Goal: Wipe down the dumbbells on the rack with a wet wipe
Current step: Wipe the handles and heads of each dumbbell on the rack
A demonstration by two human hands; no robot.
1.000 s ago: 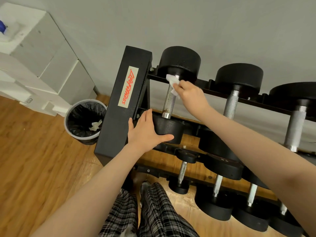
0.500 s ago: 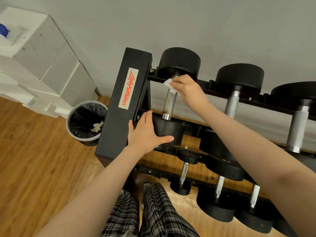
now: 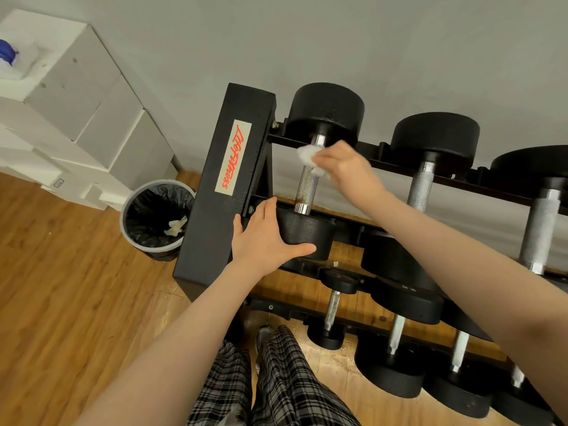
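Wipe (image 3: 308, 157) slid down the handle (image 3: 307, 184); my right hand (image 3: 347, 169) is blurred, fingers pinching it. Left hand (image 3: 266, 241) cups dumbbell (image 3: 309, 233) end, fingers curled round.

Person is wearing black-and-white plaid trousers (image 3: 276, 385); both forearms are showing bare, no sleeves behind either hand.
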